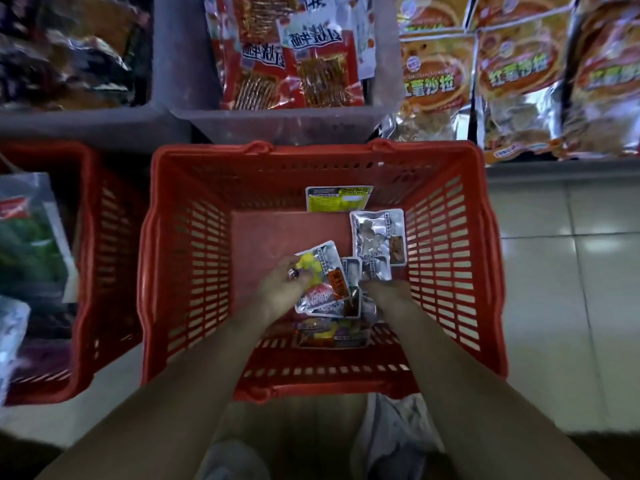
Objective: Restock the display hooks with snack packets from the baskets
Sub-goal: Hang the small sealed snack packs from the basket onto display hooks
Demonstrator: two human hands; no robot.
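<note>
Pale floor tiles (561, 271) fill the 3 o'clock side, and above them, at 1 to 2 o'clock, rows of orange-and-silver snack bags (519, 84) hang on the display. At 12 o'clock a grey bin (277, 123) holds upright red snack packets (294, 64).

A red slatted basket (311, 154) sits in the middle of the view on the floor, with a second red basket (104, 237) just beside it at 9 o'clock carrying a green bag (27, 244).

Both hands reach down into the middle basket. The left hand (280, 289), with a ring on one finger, curls its fingers round the left edge of a yellow-and-red packet (325, 282) and holds it tilted above the basket floor. The right hand (388, 292) lies at 3 o'clock of that packet, its fingertips against the small silver packets (375, 268) there; whether it grips one, I cannot tell.

More loose packets lie on the basket floor: a large silver packet (377, 237) towards 1 o'clock, a yellow-labelled packet (337, 199) leaning on the far wall at 12 o'clock, and a colourful heap (329, 332) under the hands at 6 o'clock.

A pale shoe (394, 441) shows below the basket.
</note>
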